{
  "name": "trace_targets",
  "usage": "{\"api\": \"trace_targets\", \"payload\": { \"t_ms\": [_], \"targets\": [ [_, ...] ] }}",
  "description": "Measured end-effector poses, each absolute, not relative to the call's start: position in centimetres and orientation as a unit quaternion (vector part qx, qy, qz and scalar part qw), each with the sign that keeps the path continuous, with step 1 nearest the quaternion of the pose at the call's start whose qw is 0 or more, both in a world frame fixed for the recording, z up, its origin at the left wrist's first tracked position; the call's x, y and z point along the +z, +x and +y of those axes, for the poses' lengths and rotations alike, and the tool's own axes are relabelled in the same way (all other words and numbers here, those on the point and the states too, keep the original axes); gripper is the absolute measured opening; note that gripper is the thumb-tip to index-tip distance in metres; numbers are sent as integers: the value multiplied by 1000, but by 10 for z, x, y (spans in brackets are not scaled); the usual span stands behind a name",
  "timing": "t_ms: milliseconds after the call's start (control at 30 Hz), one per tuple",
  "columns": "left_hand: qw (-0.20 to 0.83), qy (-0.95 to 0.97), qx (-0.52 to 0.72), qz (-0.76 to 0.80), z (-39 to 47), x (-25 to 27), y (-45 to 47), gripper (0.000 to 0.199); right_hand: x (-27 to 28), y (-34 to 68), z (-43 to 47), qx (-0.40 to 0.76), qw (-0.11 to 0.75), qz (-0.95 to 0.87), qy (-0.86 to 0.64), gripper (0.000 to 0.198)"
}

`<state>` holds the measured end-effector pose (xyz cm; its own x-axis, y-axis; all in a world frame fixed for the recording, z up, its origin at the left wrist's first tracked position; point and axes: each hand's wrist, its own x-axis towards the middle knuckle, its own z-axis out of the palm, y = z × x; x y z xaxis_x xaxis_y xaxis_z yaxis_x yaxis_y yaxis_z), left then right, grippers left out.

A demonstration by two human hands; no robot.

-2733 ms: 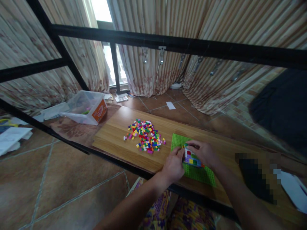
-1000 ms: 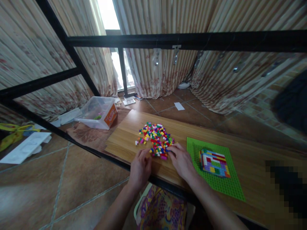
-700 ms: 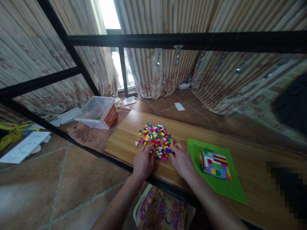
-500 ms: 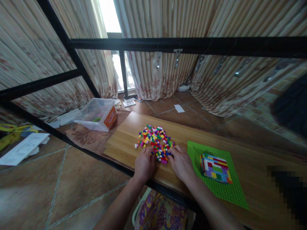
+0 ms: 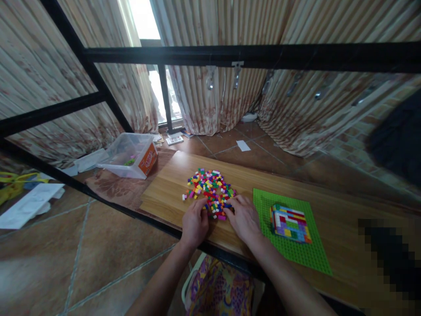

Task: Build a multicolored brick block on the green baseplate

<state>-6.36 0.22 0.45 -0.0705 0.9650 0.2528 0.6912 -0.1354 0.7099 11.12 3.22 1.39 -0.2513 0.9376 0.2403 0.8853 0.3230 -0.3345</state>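
Head view: bricks (image 5: 215,186) lie on the table (image 5: 164,181), left hand (image 5: 195,223) at their seven o'clock, right hand (image 5: 244,218) at four, fingers narrow, grip unclear; a careless sweep could push some off.

Both hands are down at the loose pile of coloured bricks (image 5: 212,184) on the wooden tabletop (image 5: 161,188), left hand (image 5: 195,223) at its near edge, right hand (image 5: 242,218) with fingertips among the bricks; I can't make out what either grips. Just right of them, a low multicoloured brick block (image 5: 291,224) sits on a green studded baseplate (image 5: 317,254). Beyond the table's far-left end stands a clear plastic box (image 5: 133,171), before striped curtains (image 5: 200,101).
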Motion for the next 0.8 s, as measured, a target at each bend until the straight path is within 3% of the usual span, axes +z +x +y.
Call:
{"api": "trace_targets", "payload": {
  "t_ms": [200,367,600,800],
  "targets": [
    [178,640,454,594,-7,-4,-62,39,9,115,32,87,232,-784,-569,11],
    [192,610,492,590,-13,2,-49,33,15,121,26,149,320,-766,-538,24],
    [508,502,504,486,-2,31,-20,26,46,127,1,268,398,-734,-481,43],
    [588,425,521,450,-4,36,-8,17,45,125,-13,408,496,-583,-498,42]
  ]
}}
